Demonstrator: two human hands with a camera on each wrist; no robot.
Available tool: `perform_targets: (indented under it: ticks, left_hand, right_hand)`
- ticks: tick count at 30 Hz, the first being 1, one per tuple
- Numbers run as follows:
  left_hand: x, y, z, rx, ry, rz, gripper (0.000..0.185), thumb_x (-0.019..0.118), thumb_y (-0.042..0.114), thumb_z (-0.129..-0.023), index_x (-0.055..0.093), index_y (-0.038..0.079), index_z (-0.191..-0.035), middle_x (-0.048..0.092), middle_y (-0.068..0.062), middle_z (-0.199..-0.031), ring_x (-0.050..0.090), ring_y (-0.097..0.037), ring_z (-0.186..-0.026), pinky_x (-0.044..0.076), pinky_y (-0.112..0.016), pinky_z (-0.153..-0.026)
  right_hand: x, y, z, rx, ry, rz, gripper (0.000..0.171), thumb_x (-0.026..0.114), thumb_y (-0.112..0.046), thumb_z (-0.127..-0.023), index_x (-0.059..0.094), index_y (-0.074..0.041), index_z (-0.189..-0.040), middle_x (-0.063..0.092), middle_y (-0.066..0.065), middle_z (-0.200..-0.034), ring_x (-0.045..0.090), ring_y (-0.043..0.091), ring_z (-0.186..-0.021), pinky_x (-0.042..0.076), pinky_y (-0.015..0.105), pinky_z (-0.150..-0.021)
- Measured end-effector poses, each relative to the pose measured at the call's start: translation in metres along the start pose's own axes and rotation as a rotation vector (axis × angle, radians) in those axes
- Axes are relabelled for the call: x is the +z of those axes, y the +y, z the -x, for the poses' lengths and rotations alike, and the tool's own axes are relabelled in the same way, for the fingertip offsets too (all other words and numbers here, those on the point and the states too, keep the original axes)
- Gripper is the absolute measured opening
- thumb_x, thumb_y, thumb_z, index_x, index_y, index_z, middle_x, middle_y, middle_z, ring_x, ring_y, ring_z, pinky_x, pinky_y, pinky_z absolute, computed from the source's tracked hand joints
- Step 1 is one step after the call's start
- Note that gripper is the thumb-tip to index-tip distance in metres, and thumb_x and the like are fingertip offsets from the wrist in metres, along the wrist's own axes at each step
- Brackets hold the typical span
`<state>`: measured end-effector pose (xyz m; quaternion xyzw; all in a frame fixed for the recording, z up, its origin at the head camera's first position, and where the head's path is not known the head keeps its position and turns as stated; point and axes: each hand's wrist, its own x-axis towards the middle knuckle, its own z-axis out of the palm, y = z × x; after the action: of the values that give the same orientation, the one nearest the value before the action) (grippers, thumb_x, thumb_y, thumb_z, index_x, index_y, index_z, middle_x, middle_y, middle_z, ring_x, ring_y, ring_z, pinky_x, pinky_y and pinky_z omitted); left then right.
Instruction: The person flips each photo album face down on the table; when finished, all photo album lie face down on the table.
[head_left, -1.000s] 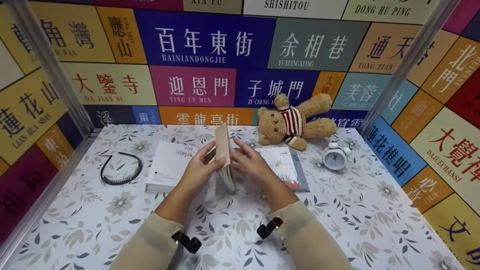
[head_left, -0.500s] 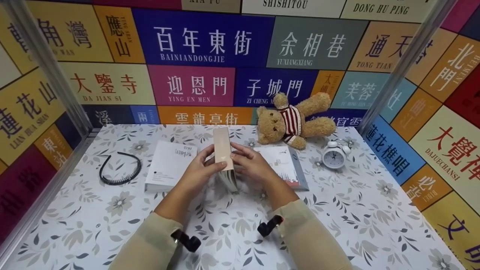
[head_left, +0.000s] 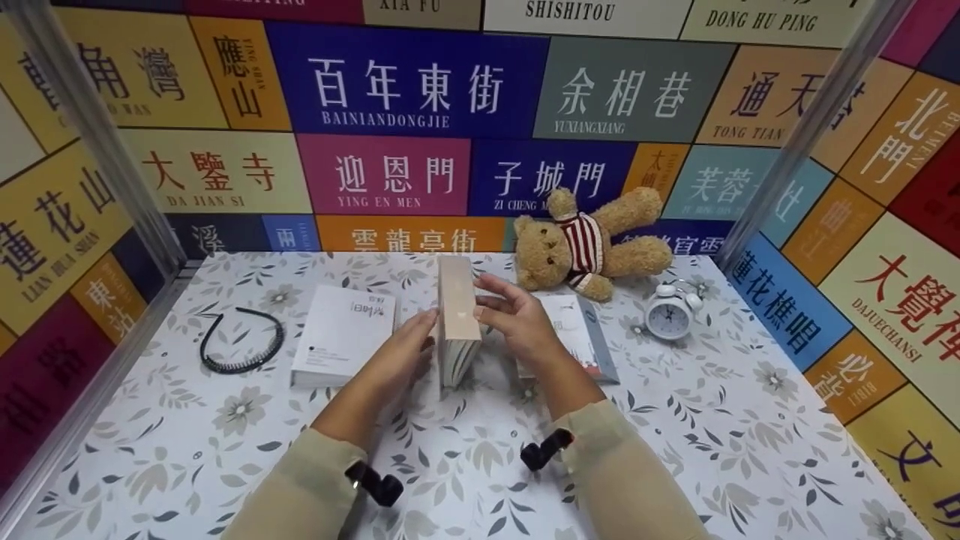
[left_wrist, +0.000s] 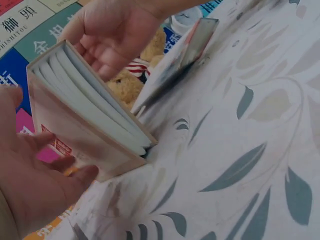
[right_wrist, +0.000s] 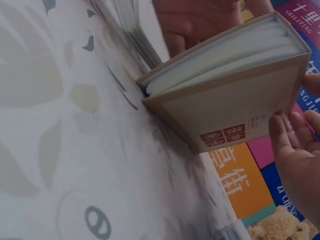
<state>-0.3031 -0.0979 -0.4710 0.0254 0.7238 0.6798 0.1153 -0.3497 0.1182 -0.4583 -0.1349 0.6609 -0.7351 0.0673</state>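
Grip: neither of our hands is closed around anything. Our left hand [head_left: 397,352] has its fingers extended along the left cover of the beige book [head_left: 460,300]; we cannot tell whether they touch it. Our right hand [head_left: 531,330] is at the opposite cover, fingers loosely bent, thumb tip at the edge of the spine; firm contact cannot be confirmed.

Book: upright between our palms on the table [head_left: 480,457], spine uppermost, one page end facing us. From the right wrist we see the leaves [right_wrist: 230,57] parted into bundles and a red printed block [right_wrist: 222,134] on the cover.

Near surroundings: a white book [head_left: 337,341] lies flat beyond our left forearm. A second book, pale with a grey-blue border [head_left: 600,345], lies to the right, partly hidden by our right hand.

Farther out: a black headband [head_left: 232,368] at far left; a teddy bear [head_left: 585,247] in a striped top, on its side near the back edge; a white alarm clock [head_left: 669,315] in front of its legs. Coloured lettered panels [head_left: 405,82] line the walls. Our sleeves [head_left: 300,480] are beige.
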Motion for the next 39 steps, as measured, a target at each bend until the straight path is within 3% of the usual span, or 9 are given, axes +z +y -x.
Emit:
perform_targets:
  ticks: [5, 9, 12, 15, 19, 24, 28, 34, 39]
  left_hand:
    - [-0.002, -0.011, -0.007, -0.054, 0.021, -0.011, 0.069, 0.028, 0.050, -0.116, 0.034, 0.003, -0.166, 0.028, -0.027, -0.174, 0.025, -0.042, -0.165, 0.024, -0.054, -0.136]
    - [-0.006, -0.011, -0.008, -0.114, 0.067, 0.054, 0.071, 0.031, 0.052, -0.114, 0.032, 0.005, -0.167, 0.030, -0.023, -0.175, 0.027, -0.038, -0.165, 0.024, -0.049, -0.137]
    - [-0.008, -0.008, -0.007, -0.167, 0.083, 0.045, 0.075, 0.032, 0.057, -0.113, 0.028, 0.009, -0.170, 0.029, -0.017, -0.177, 0.027, -0.034, -0.166, 0.021, -0.047, -0.138]
    - [-0.010, -0.006, -0.006, -0.193, 0.073, 0.012, 0.078, 0.029, 0.060, -0.112, 0.024, 0.010, -0.171, 0.027, -0.014, -0.178, 0.027, -0.034, -0.166, 0.019, -0.047, -0.138]
    - [-0.011, -0.002, -0.005, -0.213, 0.077, -0.021, 0.080, 0.026, 0.062, -0.111, 0.019, 0.011, -0.172, 0.023, -0.012, -0.180, 0.020, -0.032, -0.168, 0.013, -0.047, -0.139]
    - [-0.013, 0.003, -0.005, -0.219, 0.111, -0.098, 0.079, 0.023, 0.065, -0.110, 0.022, 0.016, -0.172, 0.028, -0.010, -0.178, 0.018, -0.030, -0.169, 0.007, -0.049, -0.140]
    - [-0.014, 0.007, -0.005, -0.216, 0.119, -0.148, 0.077, 0.022, 0.065, -0.110, 0.024, 0.018, -0.172, 0.031, -0.009, -0.177, 0.021, -0.030, -0.168, 0.007, -0.050, -0.140]
    - [-0.016, 0.007, -0.006, -0.191, 0.129, -0.167, 0.076, 0.021, 0.062, -0.111, 0.024, 0.016, -0.171, 0.031, -0.012, -0.176, 0.022, -0.032, -0.168, 0.008, -0.051, -0.140]
    - [-0.018, 0.008, -0.006, -0.153, 0.141, -0.147, 0.075, 0.022, 0.058, -0.112, 0.025, 0.011, -0.171, 0.033, -0.013, -0.175, 0.029, -0.031, -0.164, 0.014, -0.050, -0.139]
  right_hand:
    - [-0.007, -0.002, -0.002, 0.005, 0.030, -0.010, 0.067, 0.069, 0.008, -0.095, 0.049, 0.000, -0.158, 0.054, 0.020, -0.161, 0.061, 0.030, -0.138, 0.060, 0.024, -0.098]
    - [-0.014, 0.001, -0.005, 0.027, 0.053, -0.006, 0.074, 0.065, 0.015, -0.092, 0.042, 0.001, -0.161, 0.052, 0.024, -0.161, 0.059, 0.033, -0.140, 0.061, 0.022, -0.096]
    - [-0.019, 0.005, -0.007, 0.055, 0.077, 0.021, 0.076, 0.064, 0.015, -0.091, 0.041, 0.000, -0.162, 0.054, 0.023, -0.160, 0.059, 0.033, -0.140, 0.060, 0.022, -0.096]
    - [-0.022, 0.007, -0.009, 0.101, 0.124, 0.049, 0.069, 0.064, 0.007, -0.095, 0.044, 0.000, -0.160, 0.058, 0.022, -0.157, 0.063, 0.029, -0.134, 0.060, 0.023, -0.096]
    - [-0.025, 0.008, -0.011, 0.208, 0.176, 0.074, 0.060, 0.063, -0.015, -0.105, 0.045, -0.004, -0.161, 0.062, 0.021, -0.153, 0.069, 0.028, -0.129, 0.062, 0.031, -0.102]
    - [-0.025, 0.004, -0.010, 0.361, 0.143, 0.048, 0.075, 0.053, -0.046, -0.111, 0.023, -0.014, -0.172, 0.053, 0.026, -0.159, 0.061, 0.039, -0.141, 0.056, 0.047, -0.116]
    - [-0.023, 0.001, -0.009, 0.425, 0.083, 0.027, 0.086, 0.044, -0.062, -0.110, 0.009, -0.015, -0.174, 0.042, 0.028, -0.167, 0.047, 0.042, -0.154, 0.044, 0.051, -0.127]
    - [-0.019, 0.001, -0.008, 0.472, 0.035, 0.056, 0.092, 0.039, -0.067, -0.109, 0.003, -0.013, -0.174, 0.029, 0.028, -0.174, 0.031, 0.041, -0.163, 0.032, 0.049, -0.134]
    - [-0.016, 0.001, -0.009, 0.454, 0.045, 0.079, 0.089, 0.038, -0.062, -0.111, 0.005, -0.007, -0.173, 0.032, 0.032, -0.171, 0.031, 0.042, -0.163, 0.031, 0.049, -0.135]
